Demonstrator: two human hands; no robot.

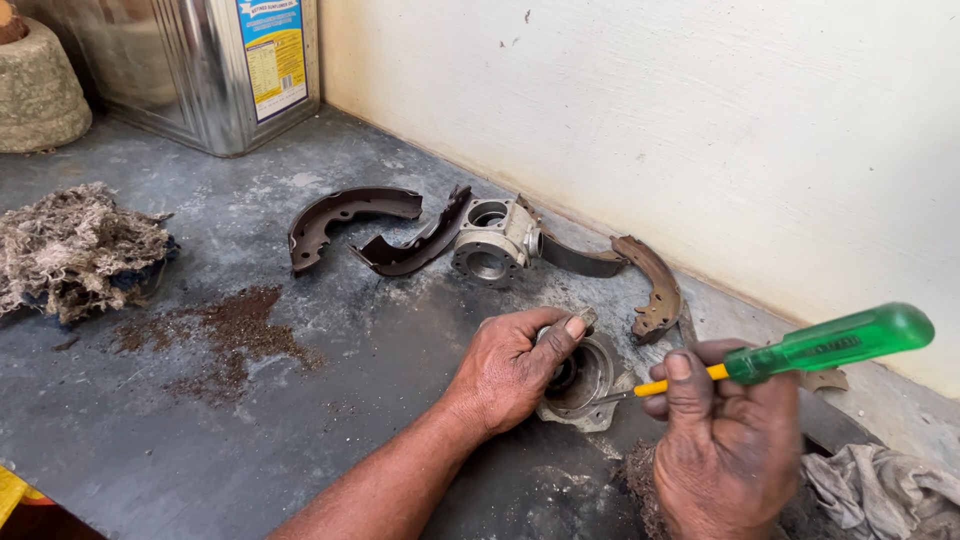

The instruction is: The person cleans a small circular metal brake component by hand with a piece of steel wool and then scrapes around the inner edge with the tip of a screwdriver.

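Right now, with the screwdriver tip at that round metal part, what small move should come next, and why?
Probably lever gently with the screwdriver: the right hand has its tip at the rim of the round metal hub, and the left hand already grips that hub to steady it on the grey floor.

Bright, even daylight, strongest at 1 o'clock on the pale wall (700, 130). Soft, short shadows under the hands. Mild glare on the metal tin (190, 70) at 11 o'clock. Sharp focus at centre; slight softness and stretch toward the edges.
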